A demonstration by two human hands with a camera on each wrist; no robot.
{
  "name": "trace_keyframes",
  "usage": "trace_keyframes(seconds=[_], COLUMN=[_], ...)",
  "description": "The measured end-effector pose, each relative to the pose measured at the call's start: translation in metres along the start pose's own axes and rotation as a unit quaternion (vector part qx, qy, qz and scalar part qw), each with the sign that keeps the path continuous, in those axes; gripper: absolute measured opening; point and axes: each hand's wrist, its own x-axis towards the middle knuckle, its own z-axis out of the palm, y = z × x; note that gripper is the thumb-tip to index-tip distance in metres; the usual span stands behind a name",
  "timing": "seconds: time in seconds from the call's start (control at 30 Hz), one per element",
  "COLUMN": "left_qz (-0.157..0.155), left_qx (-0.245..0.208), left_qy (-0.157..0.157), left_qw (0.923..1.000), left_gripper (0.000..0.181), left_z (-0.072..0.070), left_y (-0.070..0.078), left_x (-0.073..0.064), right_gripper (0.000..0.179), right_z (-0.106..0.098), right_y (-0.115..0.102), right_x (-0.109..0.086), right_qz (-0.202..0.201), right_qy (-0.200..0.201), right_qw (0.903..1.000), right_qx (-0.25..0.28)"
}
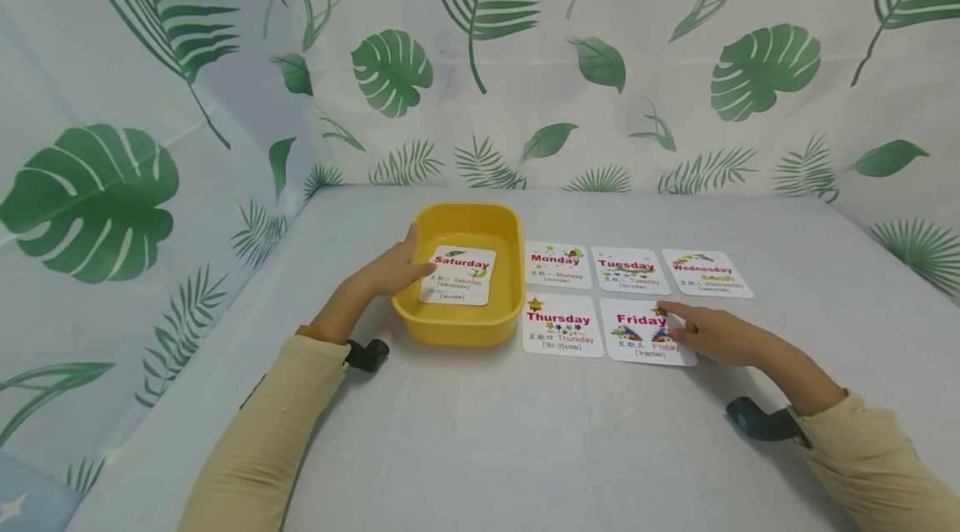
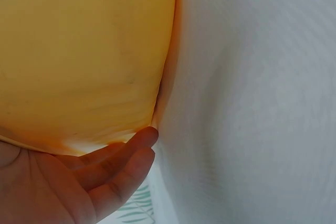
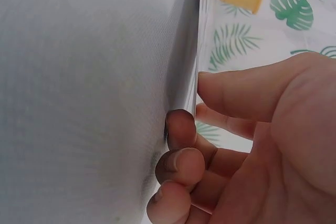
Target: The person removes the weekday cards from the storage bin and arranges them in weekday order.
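Note:
A yellow plastic basin (image 1: 465,335) stands left of the cards. My left hand (image 1: 378,269) grips its left side, thumb over the rim and fingers outside against the wall, as the left wrist view also shows. Inside lies a Saturday card (image 1: 457,275), with what looks like another card's lower edge beneath it. My right hand (image 1: 716,335) pinches the right edge of the Friday card (image 1: 637,348); in the right wrist view the thumb and fingertips meet at the thin card edge (image 3: 199,40). The Friday card's right side is partly covered by the fingers.
Monday (image 1: 555,267), Tuesday (image 1: 628,272) and Wednesday (image 1: 705,275) cards lie in a row, right of the basin. A Thursday card (image 1: 562,336) lies below Monday, left of Friday. The white table (image 1: 480,432) meets leaf-printed cloth walls (image 1: 517,115) behind and at the sides.

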Motion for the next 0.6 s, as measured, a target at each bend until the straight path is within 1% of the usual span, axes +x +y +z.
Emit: trace_keyframes(seconds=[0.2,0.4,0.6], left_qz=[0.005,-0.002,-0.002], left_qx=[-0.006,-0.006,-0.010], left_qy=[0.002,0.003,0.002], left_qw=[1.0000,1.0000,1.0000], left_gripper=[0.084,0.084,0.084], left_z=[-0.0001,-0.0005,-0.0001], left_y=[0.0003,0.0006,0.0016], left_x=[0.0004,0.0000,-0.0018], right_gripper=[0.058,0.058,0.057], right_z=[0.0001,-0.0005,0.0009], right_y=[0.0012,0.0006,0.0017], right_x=[0.0002,0.0001,-0.0002], right_qz=[-0.003,-0.010,-0.011], right_qy=[0.003,0.007,0.010], right_qw=[1.0000,0.9999,0.9999], right_qx=[-0.003,-0.005,-0.007])
